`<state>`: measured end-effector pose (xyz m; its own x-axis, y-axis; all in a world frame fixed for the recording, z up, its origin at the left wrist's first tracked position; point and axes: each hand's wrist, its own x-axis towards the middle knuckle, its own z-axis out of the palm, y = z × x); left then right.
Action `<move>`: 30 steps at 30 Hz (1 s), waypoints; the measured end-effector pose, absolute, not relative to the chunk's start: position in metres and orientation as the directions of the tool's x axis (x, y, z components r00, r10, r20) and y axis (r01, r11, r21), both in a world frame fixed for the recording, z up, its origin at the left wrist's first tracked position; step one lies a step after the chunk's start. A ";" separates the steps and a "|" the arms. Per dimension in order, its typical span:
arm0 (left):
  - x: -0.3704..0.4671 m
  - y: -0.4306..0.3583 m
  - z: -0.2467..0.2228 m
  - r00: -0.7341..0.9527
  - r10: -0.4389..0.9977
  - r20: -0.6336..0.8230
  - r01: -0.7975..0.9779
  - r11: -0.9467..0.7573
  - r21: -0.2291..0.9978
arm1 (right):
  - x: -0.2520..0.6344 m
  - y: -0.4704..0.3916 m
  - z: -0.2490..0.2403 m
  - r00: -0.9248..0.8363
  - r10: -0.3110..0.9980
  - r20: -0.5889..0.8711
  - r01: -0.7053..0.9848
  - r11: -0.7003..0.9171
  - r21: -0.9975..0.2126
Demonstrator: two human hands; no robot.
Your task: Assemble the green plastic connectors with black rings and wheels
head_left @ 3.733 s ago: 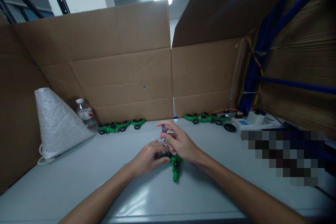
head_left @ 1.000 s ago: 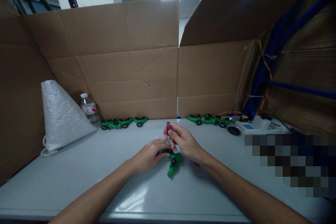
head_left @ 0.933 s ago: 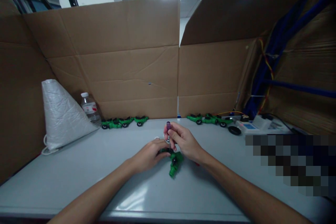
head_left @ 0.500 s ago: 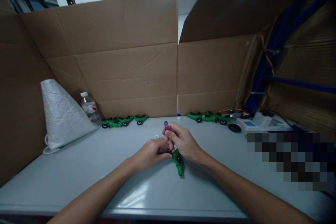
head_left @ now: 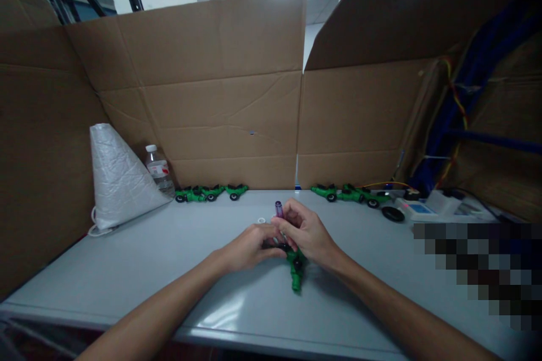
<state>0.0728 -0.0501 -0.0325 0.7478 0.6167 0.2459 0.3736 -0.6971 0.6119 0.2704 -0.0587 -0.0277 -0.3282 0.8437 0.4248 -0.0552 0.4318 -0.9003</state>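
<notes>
A green toy car with black parts lies on the table in front of me, pointing toward the near edge. My left hand is closed on its far left part, thumb and fingers pinching a black piece. Above the car, my right hand grips a small screwdriver with a purple see-through handle, held nearly upright. Its shaft runs down toward the black piece; the fingers hide where the tip meets it. Just beyond my left fingers lies a small white ring.
Along the cardboard wall stand several green toy cars, left and right. A black ring lies beside a white device on the right. A silvery bag and water bottle stand at the left.
The view has shifted, so everything sits slightly further right. Both hands keep their grip on the car and screwdriver; the right fingers have changed position a little around the handle.
</notes>
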 end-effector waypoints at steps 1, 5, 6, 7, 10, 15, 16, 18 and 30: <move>0.072 -0.050 -0.032 0.759 0.599 0.254 0.357 -0.710 0.608 | 0.271 -0.060 -0.026 -0.343 0.840 0.420 -0.062 0.426 -0.903; 0.070 -0.049 -0.032 0.778 0.565 0.274 0.327 -0.737 0.592 | 0.272 -0.064 -0.019 -0.346 0.844 0.409 -0.101 0.401 -0.911; 0.070 -0.049 -0.033 0.780 0.562 0.275 0.328 -0.742 0.585 | 0.272 -0.064 -0.018 -0.341 0.844 0.413 -0.105 0.403 -0.909; 0.069 -0.049 -0.033 0.781 0.561 0.273 0.332 -0.744 0.580 | 0.272 -0.065 -0.017 -0.339 0.842 0.419 -0.107 0.408 -0.907; 0.068 -0.048 -0.033 0.787 0.561 0.256 0.333 -0.736 0.589 | 0.273 -0.065 -0.017 -0.350 0.831 0.432 -0.109 0.422 -0.900; 0.067 -0.047 -0.032 0.795 0.566 0.219 0.343 -0.717 0.607 | 0.273 -0.063 -0.017 -0.367 0.810 0.457 -0.131 0.441 -0.888; 0.068 -0.047 -0.031 0.793 0.569 0.216 0.348 -0.715 0.607 | 0.274 -0.063 -0.017 -0.386 0.804 0.453 -0.123 0.442 -0.889; 0.068 -0.048 -0.030 0.794 0.569 0.215 0.344 -0.712 0.613 | 0.275 -0.064 -0.017 -0.420 0.791 0.445 -0.090 0.452 -0.888; 0.070 -0.048 -0.028 0.786 0.574 0.230 0.336 -0.709 0.620 | 0.269 -0.068 -0.012 -0.224 0.819 0.528 -0.125 0.514 -0.849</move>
